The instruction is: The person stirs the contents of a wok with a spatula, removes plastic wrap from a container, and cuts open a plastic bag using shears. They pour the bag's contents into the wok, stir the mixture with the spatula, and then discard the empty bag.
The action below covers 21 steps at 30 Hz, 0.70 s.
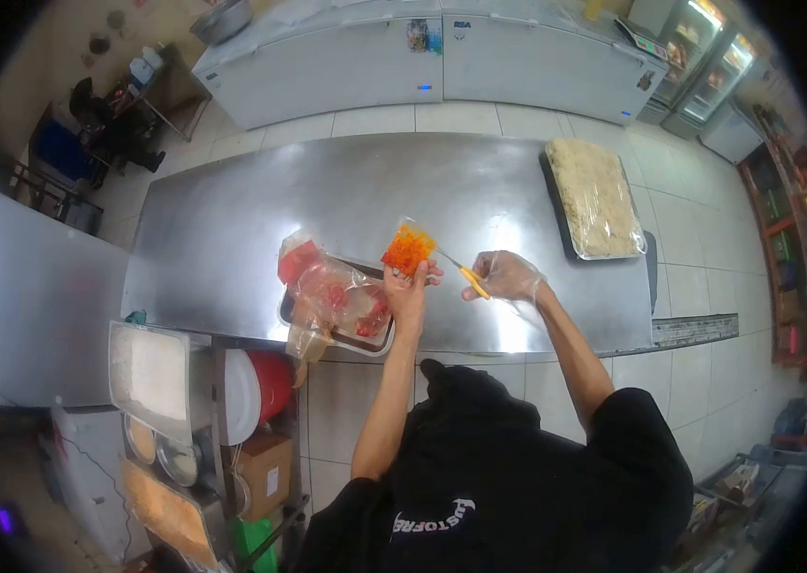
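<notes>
My left hand (pixel 407 298) is closed around the lower edge of a small clear packet (pixel 409 249) with orange-red contents, held up above the steel table (pixel 346 186). In my right hand (pixel 508 277), which has a loose clear plastic glove on it, is a pair of yellow-handled scissors (pixel 472 282). Their thin metal blades point up and left, with the tip close to the packet's right edge. Beside my left forearm, a metal tray (pixel 379 350) holds crumpled clear plastic bags (pixel 327 291) with red contents and labels; part of the plastic hangs over its front edge.
A dark tray of pale, crumbly food (pixel 594 196) under clear film stands at the table's right end. Front left is a rack with a white-filled container (pixel 150 372) and a red bucket (pixel 274 385). White chest freezers (pixel 327 72) line the back wall.
</notes>
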Available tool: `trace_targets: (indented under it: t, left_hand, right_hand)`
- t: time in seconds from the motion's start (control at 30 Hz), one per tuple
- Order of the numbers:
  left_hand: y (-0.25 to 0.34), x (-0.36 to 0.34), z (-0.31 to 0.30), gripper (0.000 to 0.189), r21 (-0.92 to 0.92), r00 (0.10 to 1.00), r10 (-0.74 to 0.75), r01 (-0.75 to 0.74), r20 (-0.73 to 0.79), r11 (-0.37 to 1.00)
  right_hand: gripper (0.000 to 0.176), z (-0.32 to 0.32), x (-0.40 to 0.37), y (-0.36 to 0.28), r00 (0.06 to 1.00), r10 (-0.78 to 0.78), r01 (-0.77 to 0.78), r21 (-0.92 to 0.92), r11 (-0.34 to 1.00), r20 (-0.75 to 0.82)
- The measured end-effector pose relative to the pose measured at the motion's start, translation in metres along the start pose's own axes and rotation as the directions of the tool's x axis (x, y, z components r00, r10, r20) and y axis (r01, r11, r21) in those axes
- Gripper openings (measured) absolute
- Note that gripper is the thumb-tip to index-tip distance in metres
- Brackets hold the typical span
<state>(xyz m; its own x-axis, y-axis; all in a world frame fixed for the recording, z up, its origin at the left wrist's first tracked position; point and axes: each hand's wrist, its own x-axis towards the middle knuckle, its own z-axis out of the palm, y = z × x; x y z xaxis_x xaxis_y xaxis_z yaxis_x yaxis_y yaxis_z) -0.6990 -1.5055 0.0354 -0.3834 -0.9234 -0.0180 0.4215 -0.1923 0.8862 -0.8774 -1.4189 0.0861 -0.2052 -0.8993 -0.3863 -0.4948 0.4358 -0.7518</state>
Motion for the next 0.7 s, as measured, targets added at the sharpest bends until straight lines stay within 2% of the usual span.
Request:
trace_targets:
  t: [0.17,0.23,0.47,0.5,0.57,0.7]
  left_hand:
    - [-0.006,0.0,-0.005,0.038,0.079,0.999,-0.022,0.019,0.042,0.997]
    - [-0.009,0.004,-0.013,0.038,0.098,0.998,-0.05,0.045,0.043,0.994]
    - [-0.019,0.013,-0.026,0.04,0.199,0.993,-0.091,0.075,0.07,0.977]
    - [-0.021,0.015,-0.026,0.04,0.205,0.992,-0.096,0.079,0.076,0.976]
    - [-0.027,0.016,-0.028,0.04,0.142,0.996,-0.042,0.029,0.083,0.989]
    - [-0.038,0.016,-0.028,0.039,0.091,0.993,-0.054,0.044,0.109,0.995]
  right_hand:
    - [0.063,0.0,0.011,-0.002,1.0,0.004,-0.004,0.001,1.0,0.027]
    - [0.051,0.001,0.01,-0.004,0.999,0.036,-0.036,0.0,0.999,-0.03]
    - [0.056,0.013,0.028,0.012,0.996,0.091,-0.091,0.041,0.995,0.007]
    - [0.059,0.014,0.029,0.012,0.995,0.101,-0.101,-0.009,0.995,-0.009]
    - [0.061,0.013,0.029,0.015,0.993,0.117,-0.119,-0.051,0.992,-0.027]
    - [0.067,0.01,0.034,0.01,0.981,0.185,-0.177,-0.116,0.977,0.061]
